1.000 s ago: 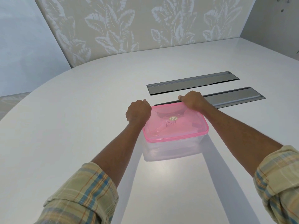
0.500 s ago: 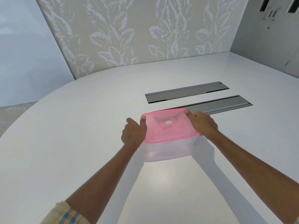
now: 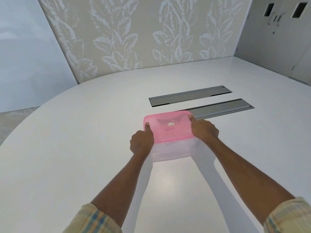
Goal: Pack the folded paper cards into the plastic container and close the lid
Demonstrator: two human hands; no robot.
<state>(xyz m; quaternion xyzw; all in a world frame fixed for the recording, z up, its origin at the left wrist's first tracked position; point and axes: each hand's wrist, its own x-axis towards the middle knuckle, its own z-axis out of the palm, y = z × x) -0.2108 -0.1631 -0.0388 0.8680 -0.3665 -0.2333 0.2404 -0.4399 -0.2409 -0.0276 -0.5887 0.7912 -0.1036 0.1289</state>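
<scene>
The white table (image 3: 67, 157) lay bare around the plastic container (image 3: 173, 150), whose far edge reached the nearer of two grey slots (image 3: 223, 109). Its cloudy walls hid any cards. The left hand (image 3: 142, 143) and right hand (image 3: 204, 130) clasped its sides, thumbs pressing the pink lid (image 3: 168, 130).
</scene>
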